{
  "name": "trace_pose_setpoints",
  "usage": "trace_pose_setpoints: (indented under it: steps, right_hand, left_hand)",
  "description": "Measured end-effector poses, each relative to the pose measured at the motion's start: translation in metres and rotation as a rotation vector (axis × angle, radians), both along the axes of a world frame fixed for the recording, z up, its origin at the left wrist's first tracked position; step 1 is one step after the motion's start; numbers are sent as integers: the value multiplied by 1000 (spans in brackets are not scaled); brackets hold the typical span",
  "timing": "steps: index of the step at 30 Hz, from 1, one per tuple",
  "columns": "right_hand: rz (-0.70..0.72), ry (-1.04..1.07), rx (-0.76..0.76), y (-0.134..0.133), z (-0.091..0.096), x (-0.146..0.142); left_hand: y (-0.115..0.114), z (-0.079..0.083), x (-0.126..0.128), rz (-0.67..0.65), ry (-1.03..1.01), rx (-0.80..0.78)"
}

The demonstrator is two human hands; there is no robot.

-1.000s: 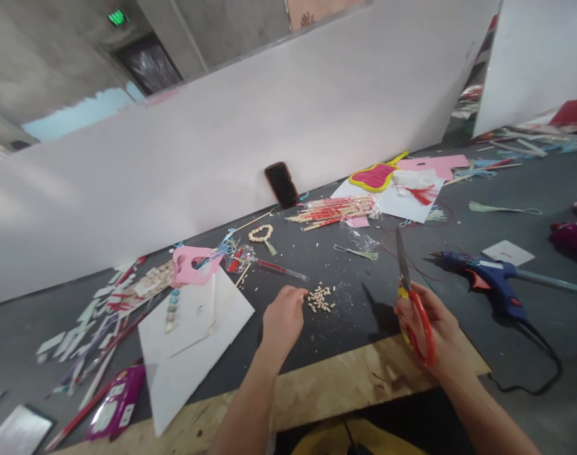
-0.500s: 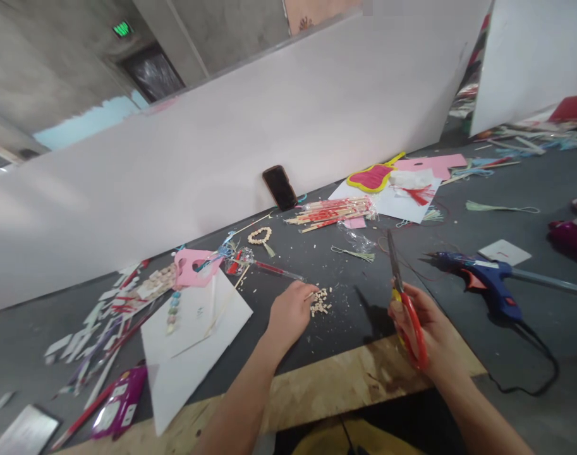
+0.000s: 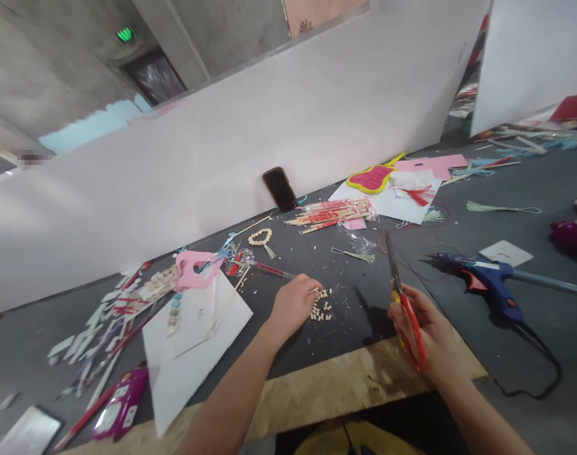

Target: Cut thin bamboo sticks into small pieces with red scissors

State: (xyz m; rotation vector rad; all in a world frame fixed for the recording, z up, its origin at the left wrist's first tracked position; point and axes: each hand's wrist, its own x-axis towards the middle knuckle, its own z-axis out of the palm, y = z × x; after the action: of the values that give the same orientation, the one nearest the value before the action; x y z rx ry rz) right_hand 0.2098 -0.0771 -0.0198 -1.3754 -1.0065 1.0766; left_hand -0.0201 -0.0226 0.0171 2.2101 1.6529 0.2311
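Note:
My right hand (image 3: 423,322) grips a pair of scissors (image 3: 404,300) with red and yellow handles. Their dark blades point up and away from me and look closed. Over the dark tabletop, my left hand (image 3: 294,304) has its fingers pinched together at the left edge of a small heap of short pale wooden stick pieces (image 3: 322,311). One such piece appears to stick out at its fingertips. Fine pale crumbs lie around the heap. Beyond the left hand a thin clear tube with red inside (image 3: 273,270) lies on the table.
To the right lies a blue hot glue gun (image 3: 482,278) with its cord. Packed sticks (image 3: 333,213), a phone (image 3: 279,188) and a beaded loop (image 3: 260,237) lie toward the white partition (image 3: 212,145). White paper (image 3: 174,379) and a purple packet (image 3: 122,404) are on the left.
My left hand has shifted slightly up and to the right at the heap, and some pieces lie differently. The right hand holds the scissors almost unmoved.

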Motion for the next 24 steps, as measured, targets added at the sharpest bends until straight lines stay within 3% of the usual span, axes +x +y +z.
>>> trace_pose_setpoints:
  steps: [6,14,24]
  right_hand:
    - [7,55,-17,0,1,0]
    - [-16,3,-26,-2,4,-1]
    - [11,33,0,-2,2,0]
  left_hand:
    - [12,-5,22,-74,110,-1]
    - [10,-6,21,-95,157,4]
    - [12,-5,25,-114,70,-37]
